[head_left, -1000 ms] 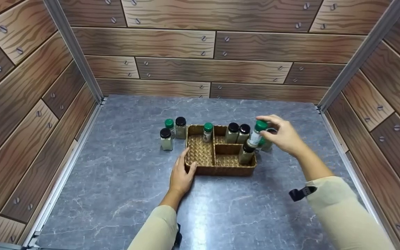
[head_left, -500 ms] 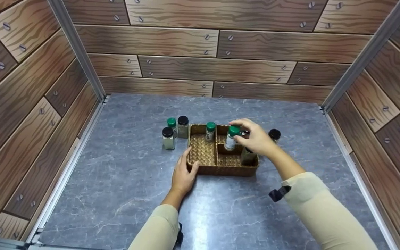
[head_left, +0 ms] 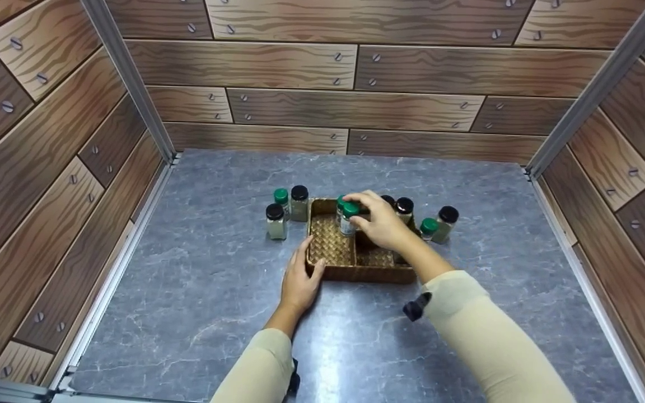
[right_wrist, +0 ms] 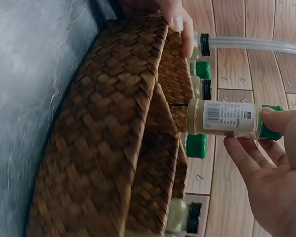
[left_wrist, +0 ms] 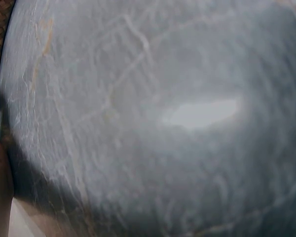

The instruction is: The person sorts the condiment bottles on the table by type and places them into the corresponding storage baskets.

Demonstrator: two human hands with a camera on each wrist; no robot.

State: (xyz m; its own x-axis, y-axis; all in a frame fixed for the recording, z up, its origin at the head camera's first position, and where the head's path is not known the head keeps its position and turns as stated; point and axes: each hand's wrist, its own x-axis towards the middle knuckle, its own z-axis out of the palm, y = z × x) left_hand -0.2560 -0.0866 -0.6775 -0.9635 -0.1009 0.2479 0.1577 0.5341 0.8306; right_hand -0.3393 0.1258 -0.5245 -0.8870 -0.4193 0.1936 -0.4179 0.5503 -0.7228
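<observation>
My right hand [head_left: 381, 223] pinches a spice jar [right_wrist: 232, 117] by its green lid, thumb on one side and fingers on the other. The jar carries a white printed label and tan contents, and hangs over the left compartment of a woven basket [head_left: 370, 274]. Behind it, partly hidden, a second green-lidded jar [head_left: 340, 202] stands in that compartment. My left hand [head_left: 299, 284] holds the basket's front left corner, with the thumb at the front rim and the fingers along the left side. Black-lidded jars [head_left: 405, 208] stand in the back right compartment; my right hand hides part of the basket.
Left of the basket stand a green-lidded jar [head_left: 281, 197] and two black-lidded jars [head_left: 276, 224]. To its right are another green-lidded jar [head_left: 428, 228] and a black-lidded one [head_left: 447, 221]. Wood-patterned walls [head_left: 412, 70] enclose the grey marbled table [head_left: 199, 268].
My right hand has carried the green-lidded jar leftward, from the basket's right side across to the left compartment. My left hand stays at the basket's corner.
</observation>
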